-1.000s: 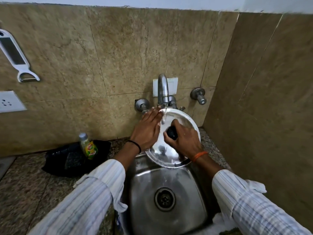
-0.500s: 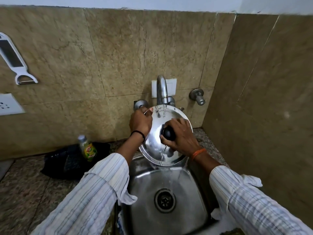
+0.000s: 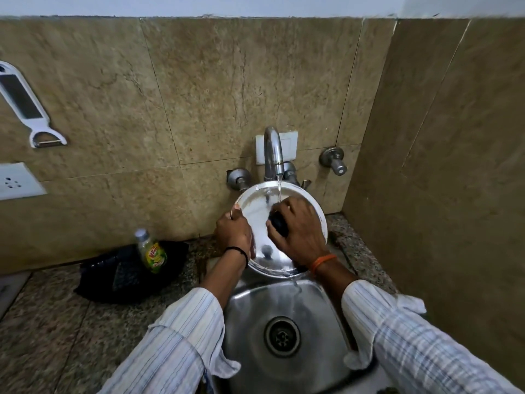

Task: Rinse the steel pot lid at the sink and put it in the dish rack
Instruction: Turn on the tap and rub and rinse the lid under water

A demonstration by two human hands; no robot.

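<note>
A round steel pot lid point(image 3: 260, 211) with a black knob point(image 3: 278, 221) is tilted up over the steel sink point(image 3: 255, 317), its top face toward me. My right hand point(image 3: 298, 231) grips the knob. My left hand point(image 3: 234, 233) holds the lid's left rim. Water runs from the curved tap point(image 3: 273, 150) onto the lid's upper part and drips off its lower edge into the basin. No dish rack is in view.
A green dish soap bottle point(image 3: 150, 250) stands in a black tray point(image 3: 125, 273) on the granite counter, left of the sink. Two tap valves point(image 3: 333, 160) stick out of the tiled wall. A white peeler point(image 3: 27, 108) hangs far left. A tiled side wall closes the right.
My left hand slid from the lid's upper face down to its left rim. Water now streams from the tap onto the lid. The lid sits a little more upright.
</note>
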